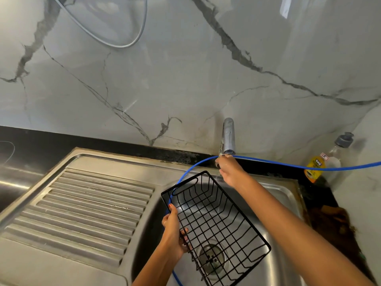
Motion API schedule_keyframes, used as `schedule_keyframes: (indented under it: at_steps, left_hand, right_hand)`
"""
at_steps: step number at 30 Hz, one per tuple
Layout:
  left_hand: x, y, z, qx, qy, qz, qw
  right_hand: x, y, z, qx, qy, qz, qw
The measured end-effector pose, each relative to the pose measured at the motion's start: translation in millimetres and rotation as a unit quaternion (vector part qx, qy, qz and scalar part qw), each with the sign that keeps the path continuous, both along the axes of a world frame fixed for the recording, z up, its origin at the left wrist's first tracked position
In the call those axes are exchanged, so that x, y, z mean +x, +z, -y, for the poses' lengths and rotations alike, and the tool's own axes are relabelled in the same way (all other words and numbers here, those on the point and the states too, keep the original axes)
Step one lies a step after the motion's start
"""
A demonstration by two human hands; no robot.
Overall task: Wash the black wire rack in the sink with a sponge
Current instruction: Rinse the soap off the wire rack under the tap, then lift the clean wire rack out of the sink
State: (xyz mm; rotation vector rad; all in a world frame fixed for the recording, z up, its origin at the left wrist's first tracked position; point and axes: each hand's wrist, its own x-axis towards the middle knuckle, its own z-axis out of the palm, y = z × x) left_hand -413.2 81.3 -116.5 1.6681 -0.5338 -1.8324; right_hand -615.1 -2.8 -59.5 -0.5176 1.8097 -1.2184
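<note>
Rack held over the basin, other hand at the tap

Black wire rack [216, 226] hangs tilted above the steel sink [276, 193], its handle end raised toward the wall and its lower corner over the drain [212, 258]. The left hand [172, 234] holds it by the long left edge: the thumb lies along the top of the rim, and the fingers [184, 232] curl underneath and show through the wire grid. A ring sits on one finger of that hand.

The right hand [228, 170] reaches forward, well beyond the rack's far end, to the base of the chrome tap [228, 135]. Its fingers are bent around something at the foot of the tap, but whether they grip a lever or only touch it cannot be told from this angle.

A blue hose [288, 164] runs across just behind the right hand, curves down past the rack's handle end beside the left thumb, and reappears below the left wrist inside the basin.

Left of the left hand lies the ribbed draining board [92, 213]. Far right of the right hand, on the dark surface [321, 201] in the corner, stands a clear bottle [329, 159] with a yellow label and a grey cap. Marble-patterned wall [185, 79] rises behind the tap, with a grey cable [132, 43] looping down it at the top.
</note>
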Motion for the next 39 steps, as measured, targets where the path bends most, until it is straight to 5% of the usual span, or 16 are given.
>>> schedule_keyframes:
  at_steps: [9, 16, 23, 26, 29, 34, 39]
  left_hand:
    - [-15.3, 22.3, -23.2, 0.018, -0.027, 0.003, 0.999]
    - [-15.1, 42.7, -37.4, -0.013, -0.035, 0.012, 0.999]
    - [-4.0, 69.9, -38.8, -0.069, -0.01, -0.01, 0.998]
    - [1.4, 84.5, -39.4, -0.101, 0.009, -0.003, 0.995]
    - [1.1, 92.2, -48.0, -0.11, 0.025, 0.008, 0.994]
    - [-5.3, 103.4, -69.6, -0.1, 0.023, 0.071, 0.992]
    - [-1.7, 126.9, -76.7, -0.181, 0.002, 0.116, 0.977]
  right_hand:
    - [14.0, 67.7, -97.3, 0.038, 0.296, 0.057, 0.953]
    - [31.6, 85.9, -154.6, 0.083, 0.409, -0.046, 0.908]
    - [36.4, 121.8, -182.0, 0.052, 0.397, -0.372, 0.838]
    - [53.8, 125.6, -204.8, 0.019, 0.412, -0.277, 0.868]
    - [89.1, 90.4, -227.3, 0.016, 0.417, -0.281, 0.865]
    - [127.8, 23.7, -247.5, -0.083, 0.251, -0.273, 0.925]
    - [128.8, 31.4, -250.4, -0.197, 0.19, -0.263, 0.925]
